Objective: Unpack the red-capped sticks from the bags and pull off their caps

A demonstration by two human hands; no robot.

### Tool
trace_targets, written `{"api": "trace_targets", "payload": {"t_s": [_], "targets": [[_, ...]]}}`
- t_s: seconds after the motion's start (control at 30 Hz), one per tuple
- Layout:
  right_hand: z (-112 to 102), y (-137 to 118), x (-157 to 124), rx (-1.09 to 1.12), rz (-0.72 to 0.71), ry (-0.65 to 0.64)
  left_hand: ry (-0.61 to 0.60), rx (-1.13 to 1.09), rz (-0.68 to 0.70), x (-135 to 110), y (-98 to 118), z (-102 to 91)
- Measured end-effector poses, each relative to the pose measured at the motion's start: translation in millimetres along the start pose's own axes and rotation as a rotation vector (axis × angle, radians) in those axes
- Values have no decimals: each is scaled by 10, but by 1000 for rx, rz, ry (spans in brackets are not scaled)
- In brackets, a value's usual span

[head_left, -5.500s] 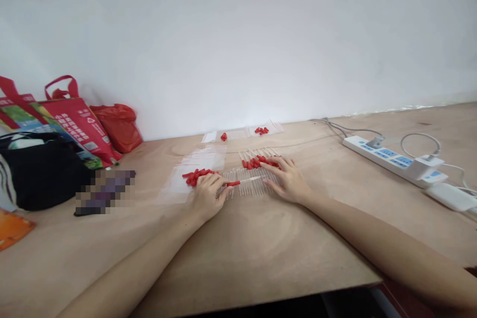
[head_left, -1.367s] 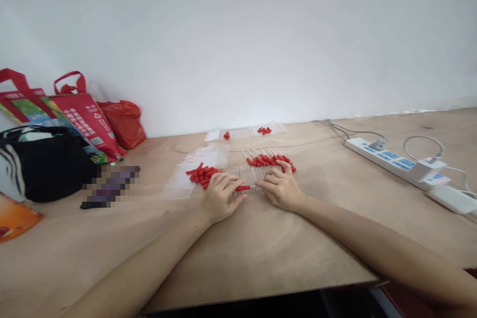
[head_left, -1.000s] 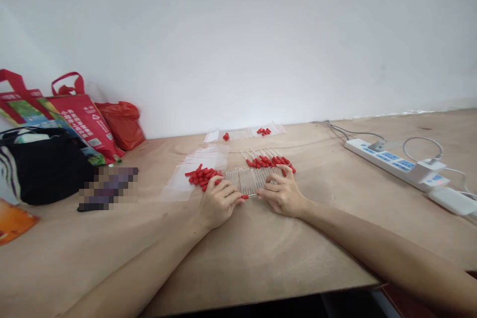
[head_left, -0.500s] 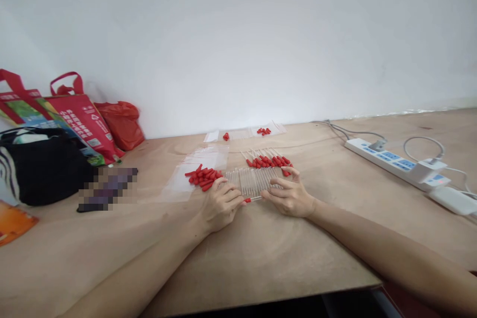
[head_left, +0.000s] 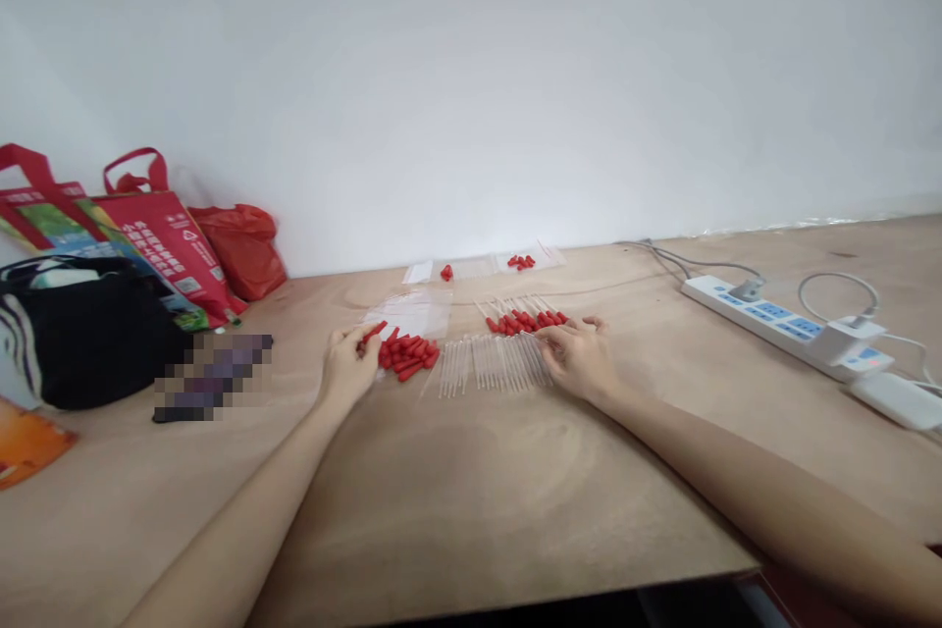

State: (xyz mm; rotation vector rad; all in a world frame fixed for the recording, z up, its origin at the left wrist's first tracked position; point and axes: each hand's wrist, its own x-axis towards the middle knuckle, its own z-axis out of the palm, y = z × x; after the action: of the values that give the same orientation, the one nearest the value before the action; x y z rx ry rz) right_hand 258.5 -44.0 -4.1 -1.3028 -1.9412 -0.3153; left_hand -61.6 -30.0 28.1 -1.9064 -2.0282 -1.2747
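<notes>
A row of clear thin tubes [head_left: 492, 365] lies on the wooden table [head_left: 478, 491]. To its left is a pile of red-capped pieces [head_left: 406, 354] on a clear plastic bag [head_left: 412, 314]. My left hand [head_left: 347, 365] rests at the left edge of that pile, fingers curled round a red-capped piece. Behind the tubes lie several loose red caps [head_left: 526, 321]. My right hand [head_left: 578, 353] sits at the right end of the tube row, fingers pinched together beside those caps. What they pinch is too small to name.
Red shopping bags [head_left: 158, 235] and a black bag [head_left: 80, 334] stand at the left, with a blurred dark object [head_left: 210, 375] beside them. A white power strip [head_left: 780, 326] with cables and an adapter lies at the right. More small bags with red caps [head_left: 519, 261] sit near the wall.
My hands have parted from the near edge of the tube row. The left one moved left to the capped pile, the right one moved back toward the loose caps.
</notes>
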Motion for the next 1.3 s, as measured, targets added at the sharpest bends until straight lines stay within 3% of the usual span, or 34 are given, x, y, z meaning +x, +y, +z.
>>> {"api": "trace_targets", "payload": {"t_s": [0.17,0.43,0.6,0.9,1.3], "targets": [[85,-85,21,-153,-2,-20,-53,-10,-206,170,-212,93],[74,-196,-18,-194,-8,-131,-172,74,-225,146,-133,103],[37,-217,-42,-189,-22,-196,-144,72,-245,156,-161,61],[17,-101,-32,-133,79,-112,-114,44,-244,174,-251,39],[2,-58,-31,-119,71,-50,-61,38,-252,213,-363,13]]}}
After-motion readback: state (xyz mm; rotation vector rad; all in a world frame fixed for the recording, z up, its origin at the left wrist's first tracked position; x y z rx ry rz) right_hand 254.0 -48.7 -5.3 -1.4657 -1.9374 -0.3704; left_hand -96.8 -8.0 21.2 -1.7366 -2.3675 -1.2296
